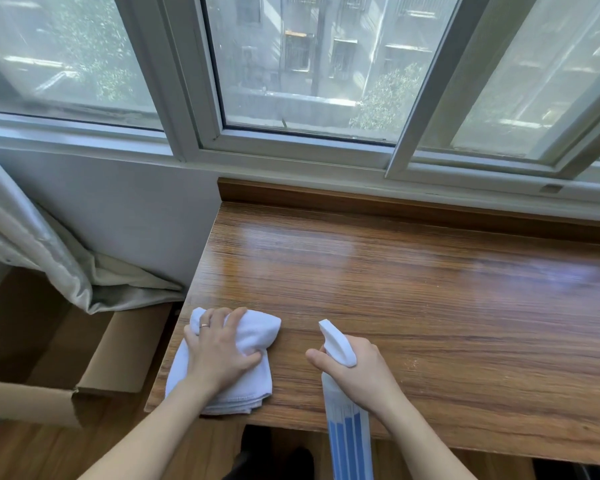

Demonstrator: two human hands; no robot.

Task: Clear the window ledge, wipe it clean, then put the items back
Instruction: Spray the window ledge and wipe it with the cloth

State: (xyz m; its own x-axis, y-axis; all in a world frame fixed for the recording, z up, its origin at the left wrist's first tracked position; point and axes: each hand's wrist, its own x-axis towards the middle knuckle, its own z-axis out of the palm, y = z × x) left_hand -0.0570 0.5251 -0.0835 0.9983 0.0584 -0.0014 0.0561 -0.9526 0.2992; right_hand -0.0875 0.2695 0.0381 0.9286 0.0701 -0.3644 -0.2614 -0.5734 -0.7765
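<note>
The wooden window ledge (413, 289) runs under the window, bare apart from what my hands hold. A folded white cloth (257, 332) lies at its near left corner. My left hand (217, 351) lies on top of the cloth, its fingers curled into the fabric and bunching it. My right hand (357, 365) grips a spray bottle (349, 431) with a white nozzle head and a blue-striped body; the nozzle points away from me over the ledge, and my index finger is stretched out beside the head.
The sliding window (309, 64) with a pale frame rises behind the ledge. To the left, below the ledge, stands an open cardboard box (94, 368), with a grey curtain (42, 251) draping into it. Wooden floor shows below.
</note>
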